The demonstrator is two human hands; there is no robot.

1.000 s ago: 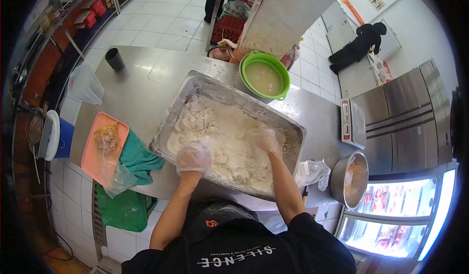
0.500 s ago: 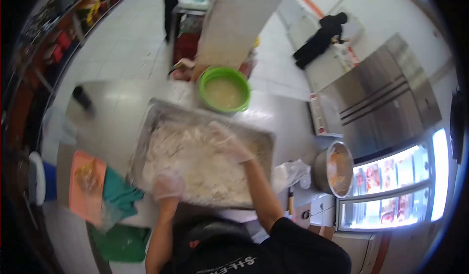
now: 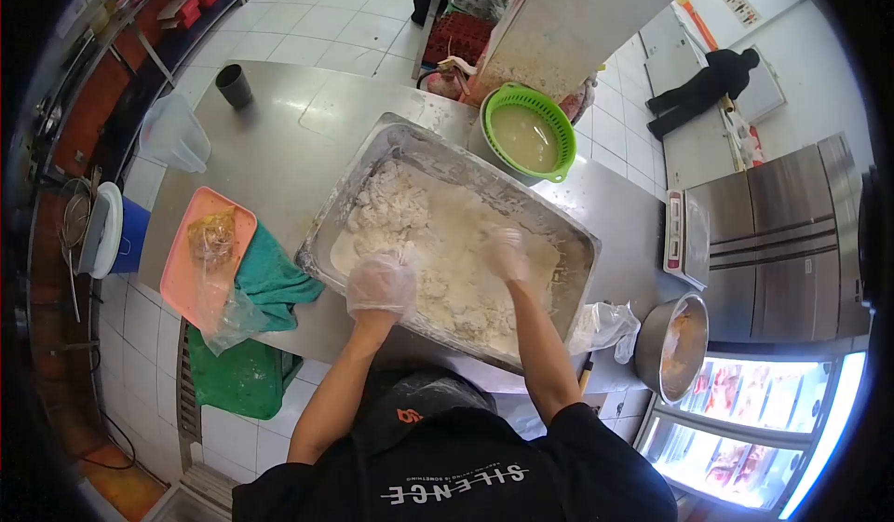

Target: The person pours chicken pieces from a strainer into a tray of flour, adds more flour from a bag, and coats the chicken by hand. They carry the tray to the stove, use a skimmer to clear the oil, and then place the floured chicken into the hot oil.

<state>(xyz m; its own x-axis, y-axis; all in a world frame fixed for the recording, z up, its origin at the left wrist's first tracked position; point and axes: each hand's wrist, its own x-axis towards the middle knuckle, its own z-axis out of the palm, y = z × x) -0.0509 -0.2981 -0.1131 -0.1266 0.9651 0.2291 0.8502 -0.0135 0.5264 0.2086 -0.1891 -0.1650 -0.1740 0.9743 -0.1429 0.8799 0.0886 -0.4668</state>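
As a shirt (image 3: 466, 466) reads "SILENCE", left hand (image 3: 381, 286), right hand (image 3: 506, 255) at flour (image 3: 447, 252), each grip's openness, hold unclear.

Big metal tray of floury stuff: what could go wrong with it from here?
The left hand is close to the near wall of the metal tray, so a strong push might spill floury mix over the rim. The green basket, with cloudy liquid inside its ring, stands by the far side; a knock could splash the mix. The loose plastic bag by the right side might snag an arm.
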